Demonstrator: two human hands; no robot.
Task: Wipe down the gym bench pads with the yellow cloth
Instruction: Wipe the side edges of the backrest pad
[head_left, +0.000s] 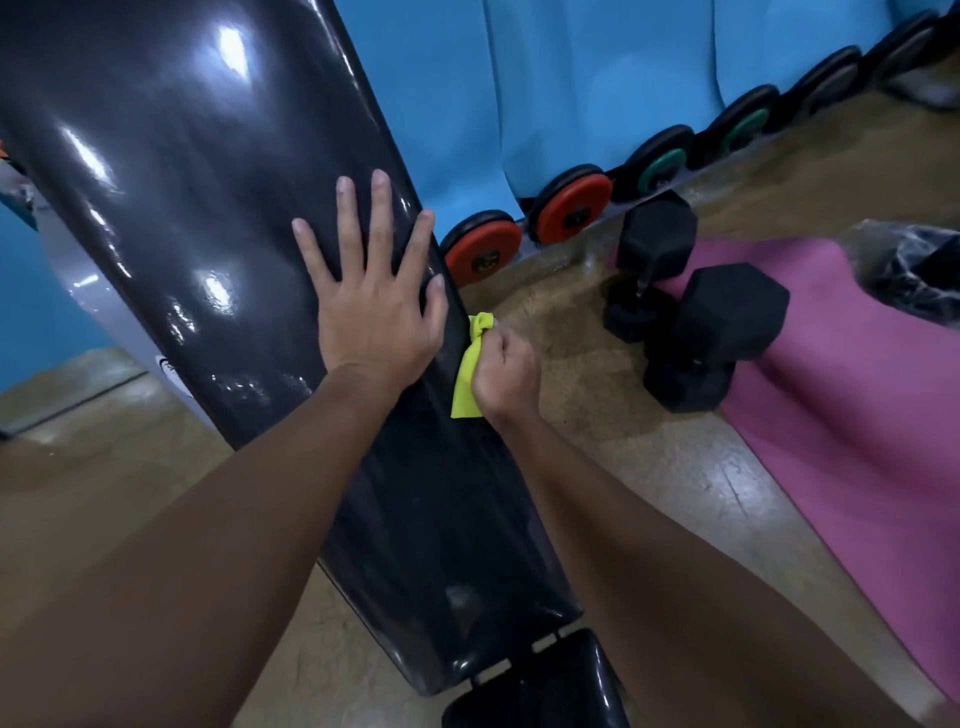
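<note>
The long glossy black back pad (197, 208) of the gym bench runs from the upper left down to the lower middle. Below it sits the smaller black seat pad (550, 686). My left hand (374, 296) lies flat on the back pad with its fingers spread and the thumb over the right edge. My right hand (506, 369) grips the bunched yellow cloth (467, 374) and holds it against the pad's right side edge, just below my left thumb.
Two black hex dumbbells (691, 312) lie on the brown floor right of the bench, beside a pink mat (857, 415). A row of round dumbbells with red and green ends (571, 202) lines the blue wall. A grey bench frame part (93, 291) shows at left.
</note>
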